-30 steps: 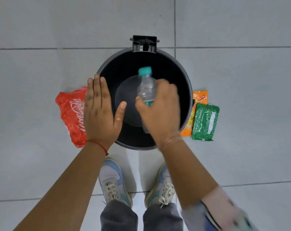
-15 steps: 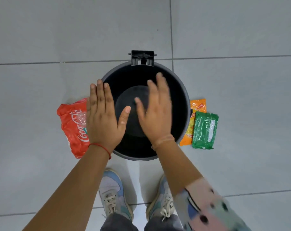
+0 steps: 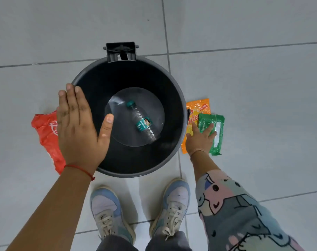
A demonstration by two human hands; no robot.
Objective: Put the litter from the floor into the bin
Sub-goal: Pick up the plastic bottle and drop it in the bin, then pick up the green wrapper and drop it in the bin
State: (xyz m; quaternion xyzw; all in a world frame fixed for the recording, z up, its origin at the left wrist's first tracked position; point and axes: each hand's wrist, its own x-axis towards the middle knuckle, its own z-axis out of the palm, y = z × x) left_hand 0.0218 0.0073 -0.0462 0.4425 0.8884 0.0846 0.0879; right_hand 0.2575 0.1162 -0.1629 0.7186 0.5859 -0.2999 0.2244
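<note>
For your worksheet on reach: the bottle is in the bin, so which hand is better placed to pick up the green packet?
The right hand. It is already down on the green packet beside the bin. The left hand hovers flat over the bin's other rim, above the red wrapper.

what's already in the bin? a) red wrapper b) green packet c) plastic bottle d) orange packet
c: the bottle lies on the bottom of the bin, while the green packet, the orange packet and the red wrapper are on the floor beside it.
</note>
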